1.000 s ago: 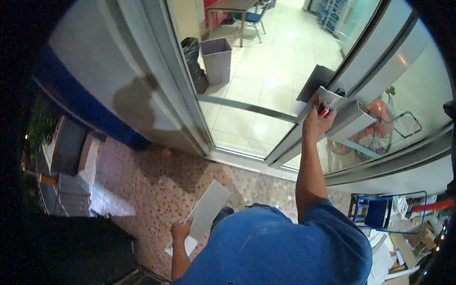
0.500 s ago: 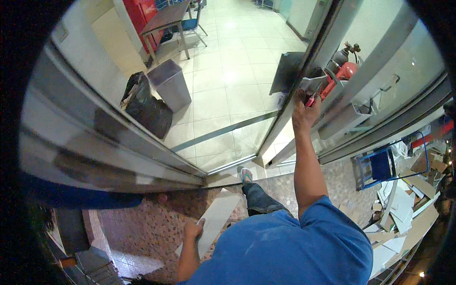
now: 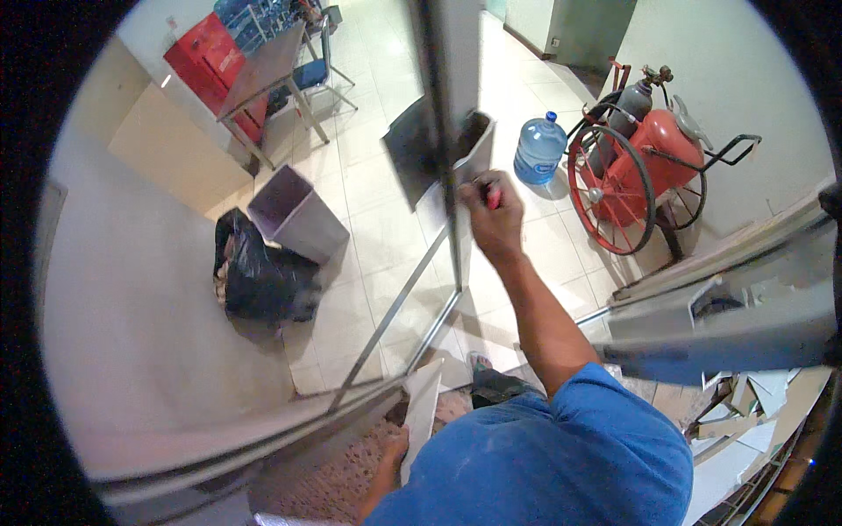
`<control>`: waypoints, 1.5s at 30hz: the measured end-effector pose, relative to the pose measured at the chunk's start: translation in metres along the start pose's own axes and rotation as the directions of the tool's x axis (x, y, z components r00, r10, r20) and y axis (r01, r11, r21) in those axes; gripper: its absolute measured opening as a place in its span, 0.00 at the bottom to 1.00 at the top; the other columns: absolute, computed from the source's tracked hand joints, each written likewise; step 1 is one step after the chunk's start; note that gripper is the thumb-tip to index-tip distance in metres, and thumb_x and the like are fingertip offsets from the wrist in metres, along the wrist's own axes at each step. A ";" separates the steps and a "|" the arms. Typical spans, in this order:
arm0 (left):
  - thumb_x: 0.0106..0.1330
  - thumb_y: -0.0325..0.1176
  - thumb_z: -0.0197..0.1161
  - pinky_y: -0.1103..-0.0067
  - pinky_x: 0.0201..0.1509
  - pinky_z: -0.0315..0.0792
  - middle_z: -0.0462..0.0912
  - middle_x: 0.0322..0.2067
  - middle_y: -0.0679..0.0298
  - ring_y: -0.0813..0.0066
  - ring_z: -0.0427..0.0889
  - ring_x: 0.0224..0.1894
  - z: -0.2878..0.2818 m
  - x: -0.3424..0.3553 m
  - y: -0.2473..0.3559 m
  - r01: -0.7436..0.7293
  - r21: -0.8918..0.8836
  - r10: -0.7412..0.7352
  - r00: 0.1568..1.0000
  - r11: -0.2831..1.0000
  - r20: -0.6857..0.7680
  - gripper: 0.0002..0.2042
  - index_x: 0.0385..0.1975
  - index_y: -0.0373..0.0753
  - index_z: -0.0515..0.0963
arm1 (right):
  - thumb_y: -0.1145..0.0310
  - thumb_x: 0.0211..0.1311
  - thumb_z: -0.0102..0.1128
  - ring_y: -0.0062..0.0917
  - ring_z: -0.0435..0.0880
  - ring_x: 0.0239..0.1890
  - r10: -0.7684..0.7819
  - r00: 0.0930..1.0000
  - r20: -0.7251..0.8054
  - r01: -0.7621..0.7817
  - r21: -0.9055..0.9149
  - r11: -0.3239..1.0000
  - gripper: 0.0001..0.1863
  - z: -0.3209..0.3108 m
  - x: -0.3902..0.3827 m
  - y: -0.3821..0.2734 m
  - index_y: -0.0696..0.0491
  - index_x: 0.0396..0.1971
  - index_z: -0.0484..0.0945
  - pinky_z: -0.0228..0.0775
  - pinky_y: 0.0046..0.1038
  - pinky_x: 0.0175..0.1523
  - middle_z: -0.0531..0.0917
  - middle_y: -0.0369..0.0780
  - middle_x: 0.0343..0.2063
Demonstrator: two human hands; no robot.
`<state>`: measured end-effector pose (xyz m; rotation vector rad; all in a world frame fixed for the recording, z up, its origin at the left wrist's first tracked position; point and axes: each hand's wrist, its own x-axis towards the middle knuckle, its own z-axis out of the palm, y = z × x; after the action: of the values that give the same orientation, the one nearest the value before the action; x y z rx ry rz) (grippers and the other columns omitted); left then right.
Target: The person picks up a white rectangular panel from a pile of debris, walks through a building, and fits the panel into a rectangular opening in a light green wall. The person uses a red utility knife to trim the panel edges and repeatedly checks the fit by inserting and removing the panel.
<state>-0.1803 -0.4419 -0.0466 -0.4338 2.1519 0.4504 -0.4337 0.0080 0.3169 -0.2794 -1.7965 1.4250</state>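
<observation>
My left hand (image 3: pixel 395 451) grips the edge of a long white flat board (image 3: pixel 423 410), held low beside my body. My right arm stretches forward, and my right hand (image 3: pixel 498 223) is closed around a small red object (image 3: pixel 494 196), perhaps a tool handle; its kind is mostly hidden in the fist. The fingers are at the frame edge of a glass door (image 3: pixel 452 206), close to a curved grey plate (image 3: pixel 476 145) on the door. Whether they also press on the frame, I cannot tell. A dark panel (image 3: pixel 410 153) shows on the glass side.
Beyond the door stand a red wheeled extinguisher (image 3: pixel 667 145), a grey gas cylinder (image 3: pixel 631 105) and a blue water jug (image 3: pixel 539 151). Left, behind glass, are a grey bin (image 3: pixel 303 215), a black trash bag (image 3: pixel 263 272) and a table (image 3: pixel 263 66). Broken boards (image 3: pixel 745 421) lie at right.
The door has swung wider to the left, with my right hand at its edge. I have moved toward the doorway, and the extinguisher and jug now show plainly. The white board stays in my left hand.
</observation>
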 end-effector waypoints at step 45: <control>0.69 0.69 0.43 0.63 0.70 0.62 0.74 0.58 0.35 0.41 0.72 0.65 -0.255 0.077 0.533 0.100 -0.407 -0.076 0.994 0.908 0.074 0.46 0.56 0.21 0.74 | 0.62 0.66 0.64 0.25 0.72 0.27 -0.146 0.086 0.986 -0.384 0.168 0.908 0.12 0.269 0.297 0.086 0.57 0.31 0.77 0.68 0.32 0.36 0.77 0.43 0.23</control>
<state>-0.6443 -0.1055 0.1185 -0.7396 1.9693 0.8600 -0.8408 0.0272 0.3637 1.1733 -2.4001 2.3788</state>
